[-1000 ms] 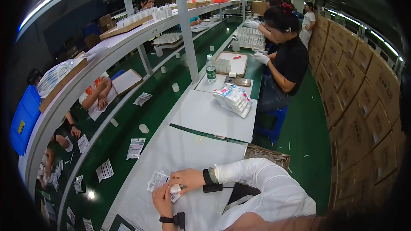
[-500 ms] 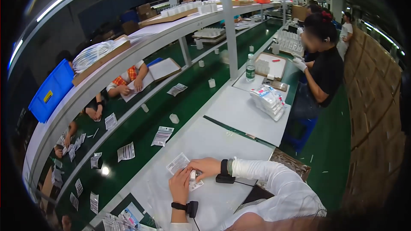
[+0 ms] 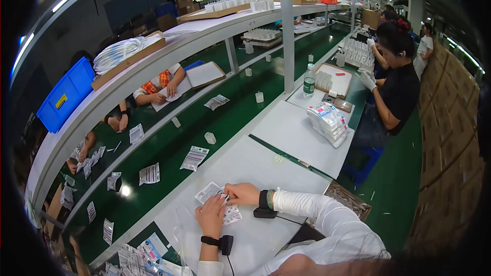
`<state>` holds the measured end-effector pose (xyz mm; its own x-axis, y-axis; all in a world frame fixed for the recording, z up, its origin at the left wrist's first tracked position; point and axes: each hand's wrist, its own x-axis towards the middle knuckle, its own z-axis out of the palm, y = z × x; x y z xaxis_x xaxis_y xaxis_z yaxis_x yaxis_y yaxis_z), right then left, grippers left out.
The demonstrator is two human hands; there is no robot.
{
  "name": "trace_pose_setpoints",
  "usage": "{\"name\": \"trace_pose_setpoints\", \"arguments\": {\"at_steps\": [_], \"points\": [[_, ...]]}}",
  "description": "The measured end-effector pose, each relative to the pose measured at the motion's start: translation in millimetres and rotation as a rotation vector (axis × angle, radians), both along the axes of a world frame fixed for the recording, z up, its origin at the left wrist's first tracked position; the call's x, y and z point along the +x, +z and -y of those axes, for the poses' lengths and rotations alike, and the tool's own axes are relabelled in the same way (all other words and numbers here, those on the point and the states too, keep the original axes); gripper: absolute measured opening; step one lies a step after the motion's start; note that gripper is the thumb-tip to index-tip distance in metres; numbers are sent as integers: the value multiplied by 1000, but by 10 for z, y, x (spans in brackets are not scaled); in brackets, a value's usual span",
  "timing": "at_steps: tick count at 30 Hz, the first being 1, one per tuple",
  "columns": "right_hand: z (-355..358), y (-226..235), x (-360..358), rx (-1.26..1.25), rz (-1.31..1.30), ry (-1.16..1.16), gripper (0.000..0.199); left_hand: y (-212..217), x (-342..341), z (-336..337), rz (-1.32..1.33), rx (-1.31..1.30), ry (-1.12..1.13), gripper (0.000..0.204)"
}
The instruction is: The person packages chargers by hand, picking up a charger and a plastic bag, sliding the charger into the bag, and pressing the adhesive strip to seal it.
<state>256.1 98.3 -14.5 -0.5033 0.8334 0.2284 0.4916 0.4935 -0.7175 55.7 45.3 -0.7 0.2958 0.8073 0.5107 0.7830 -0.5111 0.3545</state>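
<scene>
On the white worktop in front of me lies a printed white paper sheet (image 3: 207, 192), part of it showing beyond my fingers and part below them. My left hand (image 3: 210, 215) rests over its middle, fingers bent and held together. From the right, my right hand (image 3: 244, 194) meets it with curled fingers, the fingertips of both hands close together. Between them a small whitish piece shows in part; the fingers hide what it is. Each wrist wears a black band with a small box and a cable.
Left of the worktop runs a green conveyor (image 3: 169, 145) carrying printed pouches (image 3: 194, 158) and small white containers. A stack of packs (image 3: 327, 122) and a bottle (image 3: 309, 80) stand ahead. Loose packets (image 3: 148, 255) lie near left. A gloved co-worker (image 3: 391, 82) sits at right.
My hands have shifted slightly left and away from me on the sheet, and my right fingers are more curled. More of the sheet shows below them. The whole view has shifted a little.
</scene>
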Motion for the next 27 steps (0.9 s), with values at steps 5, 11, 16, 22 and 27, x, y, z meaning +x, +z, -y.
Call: {"name": "trace_pose_setpoints", "arguments": {"at_steps": [5,11,16,22,27], "points": [[-5,-15,-29,38,15,3,27,72,13,-66,-131,-39,71,21],[-93,29,-171,108,139,7,30,102,32,-99,-247,-40,119,22],[-29,51,-152,95,87,77,34,44,106,-113,-331,66,178,18],[-103,-52,-207,333,99,47,40,74,281,-109,-380,181,316,13],[8,26,-289,211,151,114,48,44,212,-208,-463,169,400,12]]}}
